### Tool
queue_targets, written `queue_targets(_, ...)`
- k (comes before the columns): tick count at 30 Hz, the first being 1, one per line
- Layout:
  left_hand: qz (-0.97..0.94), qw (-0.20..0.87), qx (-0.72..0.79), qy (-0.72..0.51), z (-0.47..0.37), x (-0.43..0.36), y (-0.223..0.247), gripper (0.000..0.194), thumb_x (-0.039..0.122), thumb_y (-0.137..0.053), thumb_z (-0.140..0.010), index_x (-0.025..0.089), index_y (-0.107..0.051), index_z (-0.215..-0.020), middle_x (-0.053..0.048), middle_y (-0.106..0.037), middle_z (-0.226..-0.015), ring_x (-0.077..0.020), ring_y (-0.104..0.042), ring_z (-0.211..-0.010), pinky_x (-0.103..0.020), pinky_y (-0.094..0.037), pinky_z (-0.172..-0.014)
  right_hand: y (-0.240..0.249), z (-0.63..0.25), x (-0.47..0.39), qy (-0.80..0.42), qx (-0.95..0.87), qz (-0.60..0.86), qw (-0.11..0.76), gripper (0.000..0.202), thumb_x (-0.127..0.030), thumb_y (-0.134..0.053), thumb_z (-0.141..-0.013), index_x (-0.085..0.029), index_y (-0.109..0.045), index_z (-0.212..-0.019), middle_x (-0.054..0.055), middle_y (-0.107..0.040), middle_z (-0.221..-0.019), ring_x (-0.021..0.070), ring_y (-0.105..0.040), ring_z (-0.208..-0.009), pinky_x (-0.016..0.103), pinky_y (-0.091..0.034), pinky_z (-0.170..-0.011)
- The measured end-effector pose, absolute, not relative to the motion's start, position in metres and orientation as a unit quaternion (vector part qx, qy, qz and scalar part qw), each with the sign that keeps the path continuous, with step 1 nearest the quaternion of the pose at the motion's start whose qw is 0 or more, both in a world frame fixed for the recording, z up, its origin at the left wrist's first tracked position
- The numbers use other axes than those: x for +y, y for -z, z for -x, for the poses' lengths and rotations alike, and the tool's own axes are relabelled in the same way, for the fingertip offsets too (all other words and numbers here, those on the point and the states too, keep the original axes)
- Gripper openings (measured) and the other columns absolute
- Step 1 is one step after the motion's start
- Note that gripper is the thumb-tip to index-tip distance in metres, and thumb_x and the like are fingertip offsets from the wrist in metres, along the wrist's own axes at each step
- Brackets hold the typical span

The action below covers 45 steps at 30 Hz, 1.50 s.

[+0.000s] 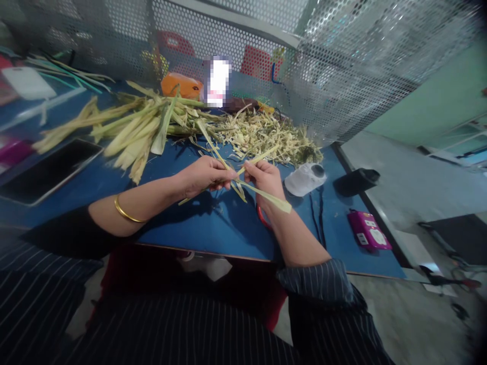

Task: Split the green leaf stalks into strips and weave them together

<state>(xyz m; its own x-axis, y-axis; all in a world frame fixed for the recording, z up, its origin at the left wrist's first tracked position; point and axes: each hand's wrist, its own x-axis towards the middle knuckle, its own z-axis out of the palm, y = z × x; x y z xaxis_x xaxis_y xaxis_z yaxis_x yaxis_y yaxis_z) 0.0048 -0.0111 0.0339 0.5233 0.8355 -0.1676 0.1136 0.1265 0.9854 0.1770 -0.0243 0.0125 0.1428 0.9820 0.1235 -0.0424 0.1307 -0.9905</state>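
My left hand (209,176) and my right hand (264,182) are close together above the blue table, each with its fingers closed on pale yellow-green corn husk strips (268,195). The strips cross between my fingertips, and one broader end slants down over my right wrist. A long strip rises from the crossing toward the back of the table. Beyond my left hand lies a bundle of long corn husks (140,126). A heap of shredded husk bits (270,133) sits behind my right hand. Under my right wrist a red curved edge (262,217) partly shows.
To the right stand a white thread spool (302,180) and a black spool (353,182), with black cords (319,218) and a purple packet (368,230). A dark-screened tablet (49,170) lies left. Behind are an orange item (180,85) and a perforated metal panel (236,33).
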Motion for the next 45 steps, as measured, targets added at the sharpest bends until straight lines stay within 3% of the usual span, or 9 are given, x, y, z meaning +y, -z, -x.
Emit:
queue_targets(4, -0.567, 0.649, 0.409, -0.3, -0.005, -0.009, -0.038, 0.034, 0.038, -0.064, -0.082, 0.014, -0.065, -0.058, -0.003, -0.056, -0.054, -0.0074, -0.044, -0.046, -0.022, -0.029, -0.043, -0.02, -0.186, -0.023, -0.469, -0.506, 0.473, 0.547, 0.033, -0.052, -0.069, -0.074, -0.019, -0.064, -0.072, -0.003, -0.055, -0.061, 0.0084, -0.049, -0.053, 0.024, -0.043, -0.055)
queue_targets(8, -0.554, 0.645, 0.413, -0.325, -0.004, -0.006, -0.042, 0.033, 0.035, -0.063, -0.083, 0.014, -0.064, -0.058, -0.002, -0.055, -0.055, -0.0065, -0.042, -0.045, -0.022, -0.027, -0.042, -0.035, -0.193, -0.03, -0.534, -0.543, 0.475, 0.441, 0.048, -0.065, -0.06, -0.077, -0.018, -0.065, -0.069, 0.0, -0.058, -0.057, 0.011, -0.054, -0.051, 0.027, -0.047, -0.056)
queue_targets(14, -0.602, 0.6, 0.405, -0.338, -0.001, -0.003, -0.034, 0.026, 0.037, -0.073, -0.073, 0.014, -0.066, -0.063, 0.001, -0.051, -0.054, -0.005, -0.035, -0.044, -0.022, -0.021, -0.043, -0.044, -0.193, -0.038, -0.51, -0.674, 0.443, 0.297, 0.029, -0.043, -0.072, -0.075, -0.017, -0.064, -0.064, -0.002, -0.058, -0.053, 0.0093, -0.053, -0.049, 0.025, -0.042, -0.054)
queue_targets(21, -0.628, 0.589, 0.403, -0.31, -0.002, -0.008, -0.033, 0.03, 0.038, -0.071, -0.072, 0.016, -0.062, -0.055, 0.002, -0.049, -0.051, -0.0052, -0.034, -0.043, -0.023, -0.021, -0.044, -0.023, -0.186, -0.028, -0.474, -0.543, 0.495, 0.485, 0.03, -0.045, -0.071, -0.074, -0.019, -0.061, -0.066, -0.004, -0.055, -0.053, 0.0075, -0.049, -0.047, 0.023, -0.041, -0.052)
queue_targets(28, -0.641, 0.596, 0.398, -0.275, -0.004, -0.013, -0.037, 0.025, 0.035, -0.071, -0.072, 0.016, -0.066, -0.057, 0.0, -0.052, -0.05, -0.0061, -0.037, -0.042, -0.023, -0.025, -0.044, -0.016, -0.181, -0.027, -0.395, -0.524, 0.541, 0.526, 0.036, -0.048, -0.067, -0.078, -0.019, -0.054, -0.059, -0.003, -0.053, -0.052, 0.0088, -0.049, -0.044, 0.025, -0.041, -0.05)
queue_targets(32, -0.636, 0.586, 0.415, -0.28, -0.005, -0.015, -0.038, 0.025, 0.035, -0.071, -0.072, 0.016, -0.066, -0.057, 0.0, -0.053, -0.051, -0.0064, -0.038, -0.042, -0.024, -0.025, -0.043, -0.029, -0.19, -0.031, -0.128, -0.547, 0.616, 0.553, 0.039, -0.05, -0.056, -0.087, -0.021, -0.052, -0.061, -0.003, -0.051, -0.053, 0.0118, -0.05, -0.053, 0.027, -0.043, -0.058)
queue_targets(35, -0.66, 0.567, 0.411, -0.272, -0.007, -0.017, -0.035, 0.03, 0.037, -0.068, -0.074, 0.016, -0.061, -0.053, 0.0, -0.052, -0.049, -0.0068, -0.04, -0.041, -0.023, -0.026, -0.043, -0.036, -0.19, -0.037, 0.013, -0.619, 0.587, 0.522, 0.028, -0.042, -0.056, -0.089, -0.021, -0.059, -0.07, 0.002, -0.061, -0.069, 0.0151, -0.057, -0.071, 0.03, -0.044, -0.071)
queue_targets(39, -0.718, 0.515, 0.398, -0.247, -0.01, -0.018, -0.029, 0.037, 0.037, -0.062, -0.078, 0.017, -0.058, -0.047, 0.001, -0.049, -0.043, -0.0079, -0.043, -0.041, -0.023, -0.031, -0.045, -0.029, -0.178, -0.041, -0.101, -0.744, 0.513, 0.416, 0.014, -0.03, -0.062, -0.085, -0.021, -0.066, -0.075, 0.003, -0.066, -0.081, 0.0166, -0.06, -0.08, 0.031, -0.045, -0.078)
queue_targets(45, -0.718, 0.54, 0.372, -0.234, -0.013, -0.021, -0.027, 0.027, 0.03, -0.062, -0.076, 0.017, -0.063, -0.052, 0.001, -0.056, -0.047, -0.0086, -0.047, -0.042, -0.023, -0.034, -0.045, -0.017, -0.174, -0.037, -0.13, -0.693, 0.533, 0.468, 0.023, -0.027, -0.058, -0.084, -0.021, -0.055, -0.062, 0.0, -0.058, -0.067, 0.0148, -0.054, -0.068, 0.029, -0.043, -0.071)
